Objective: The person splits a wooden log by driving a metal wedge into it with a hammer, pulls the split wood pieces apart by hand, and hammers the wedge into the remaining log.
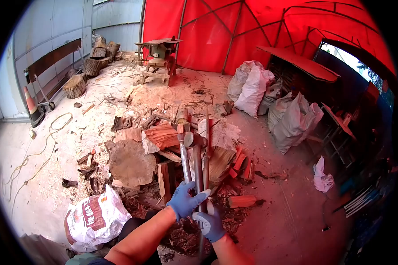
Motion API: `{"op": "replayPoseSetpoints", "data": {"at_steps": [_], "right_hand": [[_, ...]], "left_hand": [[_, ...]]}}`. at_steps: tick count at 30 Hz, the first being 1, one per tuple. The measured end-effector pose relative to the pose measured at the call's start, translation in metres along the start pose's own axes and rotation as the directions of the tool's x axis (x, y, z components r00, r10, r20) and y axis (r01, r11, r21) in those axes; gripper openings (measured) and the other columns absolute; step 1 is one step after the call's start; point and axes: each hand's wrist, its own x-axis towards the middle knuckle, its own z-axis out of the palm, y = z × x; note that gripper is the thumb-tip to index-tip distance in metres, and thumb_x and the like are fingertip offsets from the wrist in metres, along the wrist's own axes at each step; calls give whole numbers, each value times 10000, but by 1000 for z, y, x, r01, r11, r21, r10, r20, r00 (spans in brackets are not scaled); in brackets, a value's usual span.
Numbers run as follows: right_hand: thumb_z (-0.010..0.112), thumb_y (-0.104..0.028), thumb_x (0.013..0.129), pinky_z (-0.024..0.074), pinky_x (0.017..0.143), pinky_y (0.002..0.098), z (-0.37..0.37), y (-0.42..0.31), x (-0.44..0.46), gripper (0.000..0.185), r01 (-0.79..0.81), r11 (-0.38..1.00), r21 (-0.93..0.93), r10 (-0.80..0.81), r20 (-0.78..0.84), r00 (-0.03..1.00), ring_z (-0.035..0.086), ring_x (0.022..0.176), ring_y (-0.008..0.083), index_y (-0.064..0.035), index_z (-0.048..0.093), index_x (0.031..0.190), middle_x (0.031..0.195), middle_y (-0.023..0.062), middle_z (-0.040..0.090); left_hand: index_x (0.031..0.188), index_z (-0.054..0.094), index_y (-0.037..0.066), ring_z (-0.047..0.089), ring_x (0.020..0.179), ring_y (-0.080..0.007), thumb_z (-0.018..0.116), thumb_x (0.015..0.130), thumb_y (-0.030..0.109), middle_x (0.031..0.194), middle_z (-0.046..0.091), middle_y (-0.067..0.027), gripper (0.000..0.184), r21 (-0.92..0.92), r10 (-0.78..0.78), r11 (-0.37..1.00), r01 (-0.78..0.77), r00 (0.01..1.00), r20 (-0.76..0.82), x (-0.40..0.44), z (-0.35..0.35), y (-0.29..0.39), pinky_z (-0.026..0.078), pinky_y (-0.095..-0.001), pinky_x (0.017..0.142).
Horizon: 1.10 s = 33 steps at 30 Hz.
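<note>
Your left hand [184,202] and right hand [211,224] close their fingers around the hammer [195,140], with wood [162,136] at its left; its high head looks heavy, so loose grip may tip it.

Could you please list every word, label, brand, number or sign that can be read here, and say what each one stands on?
"得利", on the dark red panel of the white bag; a character before it is too unclear to read.
Smaller print on the same bag: too blurred to read.
A small dark mark on the left glove: too small to read.
I can make out no other text, numbers or signs.
</note>
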Motion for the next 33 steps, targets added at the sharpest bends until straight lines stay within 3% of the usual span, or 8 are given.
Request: {"op": "replayPoseSetpoints", "data": {"at_steps": [1, 6, 7, 9, 12, 16, 18, 33], "right_hand": [[571, -28, 802, 459, 668, 242, -2, -5, -2, 450, -1, 1000, 15, 1, -5, 1000, 546, 748, 102, -35, 499, 1246, 928, 25, 564], [587, -49, 809, 485, 891, 306, -31, -9, 3, 542, 109, 981, 160, -104, -39, 994, 594, 1053, 189, 31, 427, 1321, 1189, 139, 562], [601, -44, 814, 491, 866, 294, -42, -9, 3, 566, 123, 966, 228, -119, -34, 992, 592, 1029, 179, 47, 407, 1338, 1176, 140, 564], [631, -120, 877, 452, 1043, 534, -54, -21, 10, 564, 293, 946, 137, -298, 17, 954, 519, 1252, 452, 58, 344, 1328, 1420, 286, 412], [640, -147, 893, 551, 913, 459, -85, -38, 8, 503, 287, 958, -6, -286, -99, 953, 627, 1126, 376, 40, 383, 1282, 1373, 273, 465], [556, 4, 824, 478, 498, 301, -116, -47, 13, 390, 314, 949, 2, -306, -211, 928, 594, 610, 177, -9, 458, 1201, 1248, 220, 555], [531, 18, 828, 464, 496, 292, -120, -53, 11, 379, 301, 952, 53, -278, -255, 926, 545, 582, 153, -26, 475, 1200, 1205, 191, 582], [536, -11, 797, 433, 484, 272, -113, -53, 31, 414, 190, 978, 79, -170, -212, 962, 526, 589, 127, -33, 492, 1209, 1187, 161, 607]], "left_hand": [[742, 530, 17, 486, 686, -109, 728, 895, 343, 690, 526, -16, 411, 147, 144, 980, -135, 988, -50, 11, 1, -25, 411, -297, 576], [933, 577, 62, 544, 718, -55, 694, 924, 149, 794, 582, 26, 147, -507, -124, 847, 158, 987, 99, 38, 15, -14, 453, -225, 643], [1093, 592, 39, 553, 732, -64, 677, 920, 100, 915, 596, -1, 202, -536, -62, 838, 103, 994, 93, 46, 9, -16, 462, -226, 660], [1396, 440, 65, 581, 753, -86, 647, 928, 82, 1020, 591, -34, 512, -503, 34, 864, 38, 991, 133, 58, -20, 15, 493, -238, 650], [1560, 35, 198, 616, 698, -149, 609, 952, 124, 1002, 578, -63, 840, -649, -63, 761, -2, 995, -77, 76, -36, 25, 514, -275, 521], [1199, 438, 80, 525, 489, -125, 594, 983, 321, 687, 544, -39, 359, -579, -243, 796, 179, 969, -35, 79, -11, -22, 424, -260, 430], [894, 435, 103, 489, 441, -117, 584, 984, 384, 577, 472, -7, 331, -495, -421, 784, 376, 907, 22, 78, -6, -19, 397, -268, 388], [641, 467, 105, 459, 376, -140, 522, 1003, 433, 507, 476, -29, 491, -571, -459, 666, 480, 867, 194, 126, 42, -61, 366, -278, 364]]}}
